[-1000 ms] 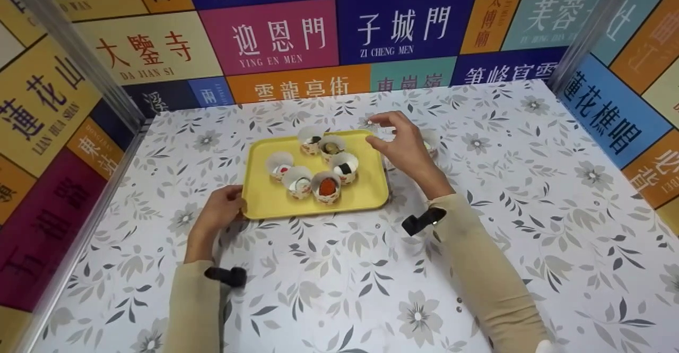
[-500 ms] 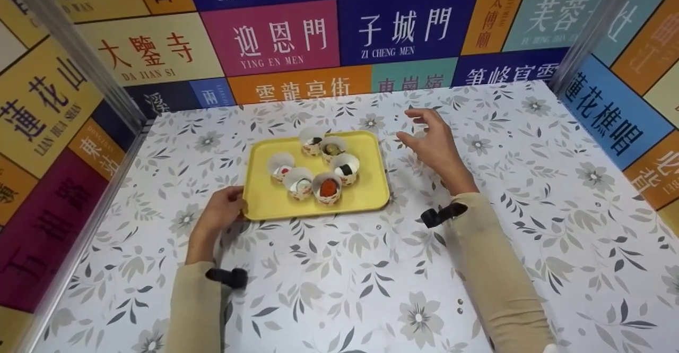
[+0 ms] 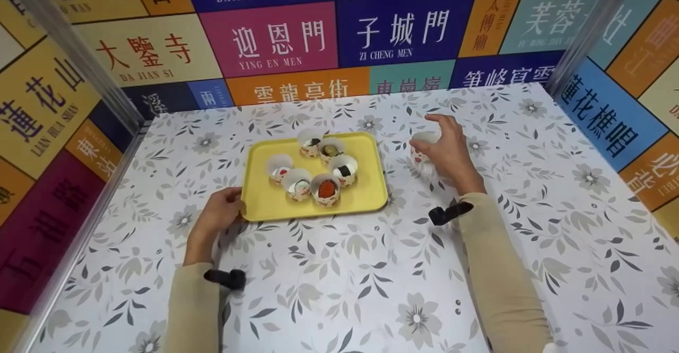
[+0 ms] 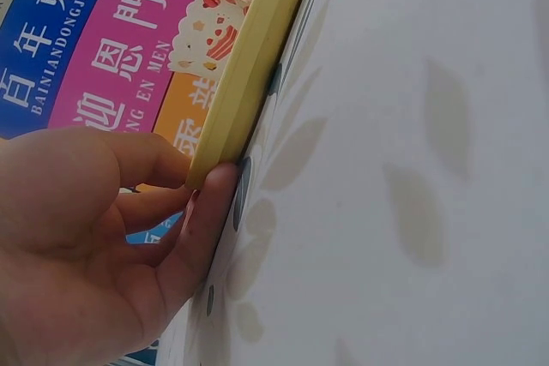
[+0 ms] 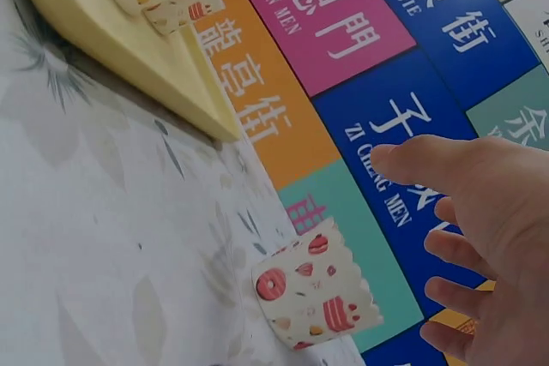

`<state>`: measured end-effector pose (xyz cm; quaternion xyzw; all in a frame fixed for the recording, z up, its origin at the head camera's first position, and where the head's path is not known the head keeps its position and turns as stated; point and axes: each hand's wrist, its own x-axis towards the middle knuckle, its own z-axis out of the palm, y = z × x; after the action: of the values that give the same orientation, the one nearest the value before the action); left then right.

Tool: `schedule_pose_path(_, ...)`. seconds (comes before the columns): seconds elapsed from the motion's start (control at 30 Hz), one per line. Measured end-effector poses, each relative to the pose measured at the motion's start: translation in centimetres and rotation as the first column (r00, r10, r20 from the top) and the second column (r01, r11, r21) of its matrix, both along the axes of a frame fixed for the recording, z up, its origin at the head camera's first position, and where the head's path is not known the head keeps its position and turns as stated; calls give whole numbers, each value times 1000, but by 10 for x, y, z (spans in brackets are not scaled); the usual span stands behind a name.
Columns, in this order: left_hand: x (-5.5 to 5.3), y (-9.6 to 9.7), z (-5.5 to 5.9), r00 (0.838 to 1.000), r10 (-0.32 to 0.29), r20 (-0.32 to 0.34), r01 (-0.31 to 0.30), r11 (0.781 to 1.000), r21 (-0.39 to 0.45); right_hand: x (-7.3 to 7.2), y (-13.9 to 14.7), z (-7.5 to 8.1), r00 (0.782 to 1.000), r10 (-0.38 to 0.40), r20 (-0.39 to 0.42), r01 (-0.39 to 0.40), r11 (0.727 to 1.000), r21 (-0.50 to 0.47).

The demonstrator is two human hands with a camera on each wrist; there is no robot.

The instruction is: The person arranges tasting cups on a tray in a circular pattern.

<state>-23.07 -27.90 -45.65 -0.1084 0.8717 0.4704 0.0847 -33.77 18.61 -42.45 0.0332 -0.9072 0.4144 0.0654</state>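
Note:
My left hand (image 3: pixel 218 212) pinches the near-left corner of a yellow tray (image 3: pixel 262 201), thumb and fingers on either side of its rim (image 4: pixel 253 75) in the left wrist view. Several printed paper baking cups stand on the tray; one has a red-orange filling (image 3: pixel 327 188), another a white filling with a dark band (image 3: pixel 346 171). Right of the tray, a separate paper cup (image 3: pixel 419 155) stands on the table, partly behind my right hand (image 3: pixel 450 151). In the right wrist view the hand's fingers are spread and apart from this cup (image 5: pixel 313 289), whose contents are hidden.
A white tablecloth (image 3: pixel 339 284) with grey leaves and flowers covers the table. Colourful panels (image 3: pixel 270 40) with Chinese lettering rise along the back and both sides. Dark wrist straps (image 3: pixel 450 213) sit over the beige sleeves.
My right hand has moved right, away from the tray's right edge, and is now by the lone cup. The left hand and the tray have stayed in place.

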Motion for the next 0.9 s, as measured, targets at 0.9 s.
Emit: schedule_pose_path(0.9,-1,3,0,1000,10,11,-10,1000,1,-8,11,-22,963,34,266,-30,999,-20)
